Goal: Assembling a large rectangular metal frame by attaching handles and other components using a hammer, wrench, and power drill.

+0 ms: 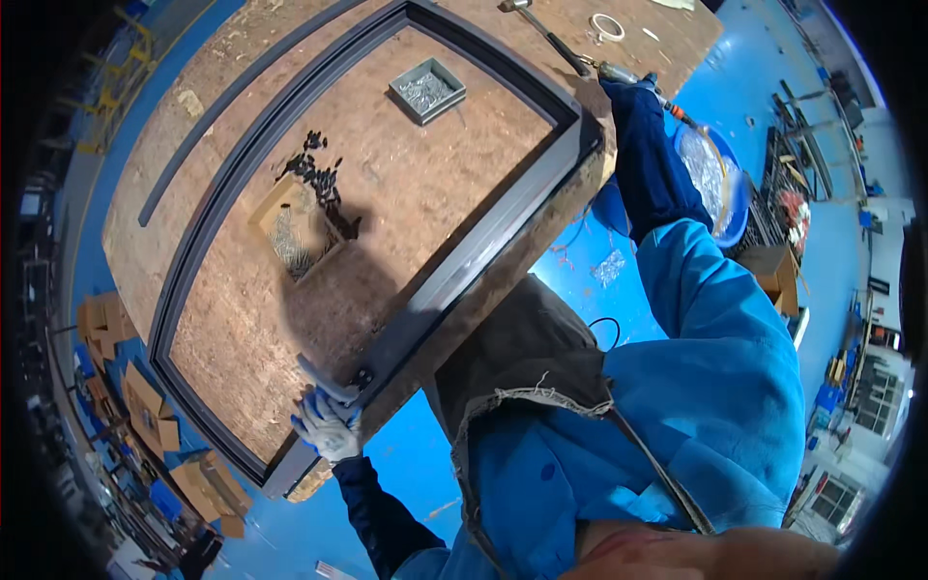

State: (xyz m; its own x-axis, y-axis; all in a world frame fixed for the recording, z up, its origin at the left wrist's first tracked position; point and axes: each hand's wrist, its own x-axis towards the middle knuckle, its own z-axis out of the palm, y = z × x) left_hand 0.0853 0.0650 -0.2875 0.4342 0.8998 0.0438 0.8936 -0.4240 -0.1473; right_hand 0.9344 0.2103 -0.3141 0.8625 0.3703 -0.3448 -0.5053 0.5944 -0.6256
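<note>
A large dark grey window frame (224, 179) with rounded corners lies on the wooden worktable. At its near left corner, my left hand (329, 428), in a white and blue glove, has its fingers wrapped over the near rail. A grey handle-like piece (327, 380) sits beside those fingers. Reaching to the table's right edge, my right hand (630, 87) is closed around a metal-bodied air tool (617, 72) with an orange hose fitting. The dark sleeve and the angle hide most of its fingers.
Inside the frame are a grey tray of screws (426, 92), a cardboard tray of screws (290, 237) and scattered black pieces (314, 174). A curved grey strip (213, 111) lies outside it. There are a hammer (546, 37), a tape roll (607, 27) and a blue tub (735, 184) on the floor.
</note>
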